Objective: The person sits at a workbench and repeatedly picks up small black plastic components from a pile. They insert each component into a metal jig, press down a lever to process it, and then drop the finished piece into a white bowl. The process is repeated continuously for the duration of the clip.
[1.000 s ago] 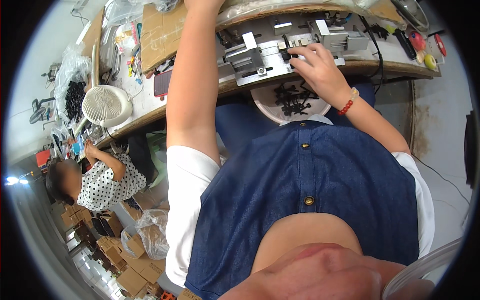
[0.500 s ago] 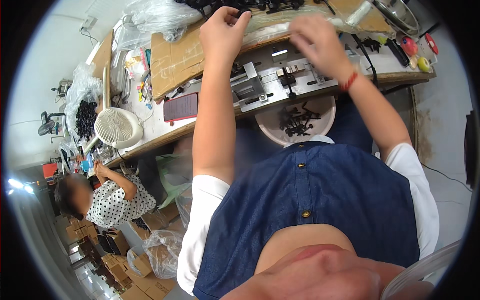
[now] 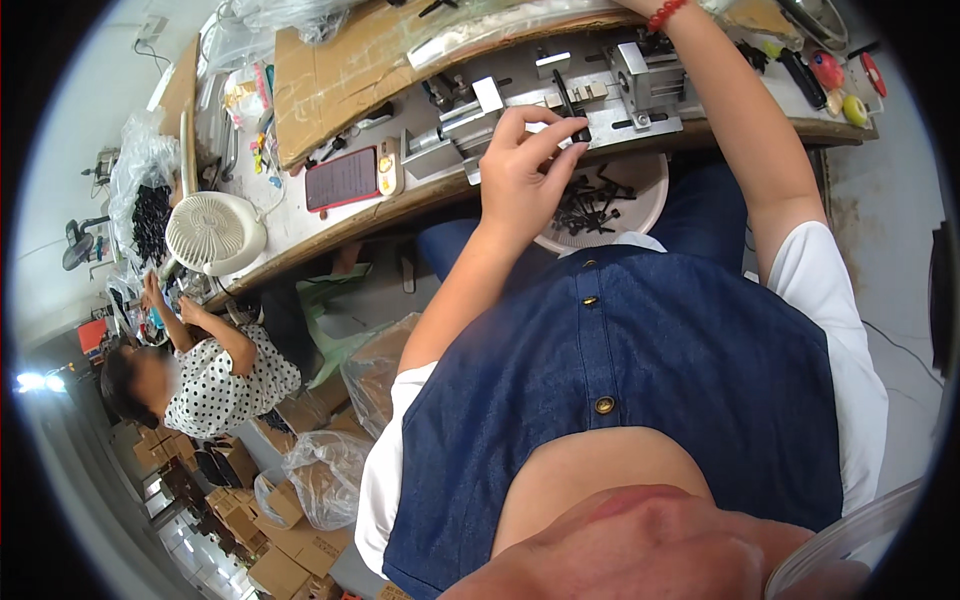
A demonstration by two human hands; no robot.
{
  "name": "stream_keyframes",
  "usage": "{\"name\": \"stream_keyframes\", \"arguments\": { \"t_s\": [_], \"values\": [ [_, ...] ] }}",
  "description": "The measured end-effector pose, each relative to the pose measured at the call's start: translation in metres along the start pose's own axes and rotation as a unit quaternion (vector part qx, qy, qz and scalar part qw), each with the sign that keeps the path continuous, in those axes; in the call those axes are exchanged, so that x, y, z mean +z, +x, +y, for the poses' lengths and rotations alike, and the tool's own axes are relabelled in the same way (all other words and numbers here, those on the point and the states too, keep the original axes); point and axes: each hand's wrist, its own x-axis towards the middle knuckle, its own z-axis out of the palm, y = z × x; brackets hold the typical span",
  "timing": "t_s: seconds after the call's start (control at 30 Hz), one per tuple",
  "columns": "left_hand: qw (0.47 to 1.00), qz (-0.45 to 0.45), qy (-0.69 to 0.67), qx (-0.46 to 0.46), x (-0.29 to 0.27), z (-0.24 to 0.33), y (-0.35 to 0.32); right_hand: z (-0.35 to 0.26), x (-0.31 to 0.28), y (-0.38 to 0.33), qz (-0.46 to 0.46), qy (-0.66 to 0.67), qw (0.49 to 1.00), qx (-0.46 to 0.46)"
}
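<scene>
- Head cam: wide fisheye, worn on head, facing steeply down.
- Chest (image 3: 700, 330) v. close, fills lower ctr.
- L hand (image 3: 528, 165) farther off, by near edge of tabletop (image 3: 288, 215).

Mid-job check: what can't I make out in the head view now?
In the head view:
Right hand: mostly cut off by the top edge; grip unseen.
Black part at the metal fixture: near end partly covered by the left hand.
Basket: left part behind that hand.
Phone screen: text too small.
</scene>
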Motion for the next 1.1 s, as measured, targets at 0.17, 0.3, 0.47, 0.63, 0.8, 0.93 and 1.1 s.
{"name": "stream_keyframes", "arguments": {
  "t_s": [0.17, 0.3, 0.47, 0.63, 0.8, 0.93, 1.1],
  "values": [
    [0.996, -0.001, 0.081, 0.02, 0.02, -0.019, -0.006, 0.014, -0.008, -0.006, 0.119, 0.065, 0.991, 0.0],
    [0.995, -0.004, 0.097, 0.032, 0.028, -0.031, -0.007, 0.044, -0.007, 0.009, 0.191, 0.098, 0.977, 0.008],
    [0.992, -0.004, 0.124, 0.031, 0.028, -0.023, -0.007, 0.049, -0.013, 0.007, 0.127, 0.089, 0.985, 0.078],
    [0.991, -0.012, 0.131, 0.033, 0.025, -0.019, -0.006, 0.05, -0.02, -0.014, 0.036, 0.061, 0.996, 0.055],
    [0.991, -0.055, 0.123, -0.005, 0.012, -0.009, 0.002, 0.074, -0.021, -0.031, -0.01, 0.011, 0.999, -0.031],
    [0.985, 0.026, 0.125, 0.117, -0.009, -0.011, 0.053, 0.057, -0.041, -0.038, 0.028, 0.047, 0.998, 0.042],
    [0.938, 0.075, 0.269, 0.206, -0.046, -0.039, 0.163, 0.05, -0.043, -0.037, 0.096, 0.104, 0.989, 0.035]
  ]
}}
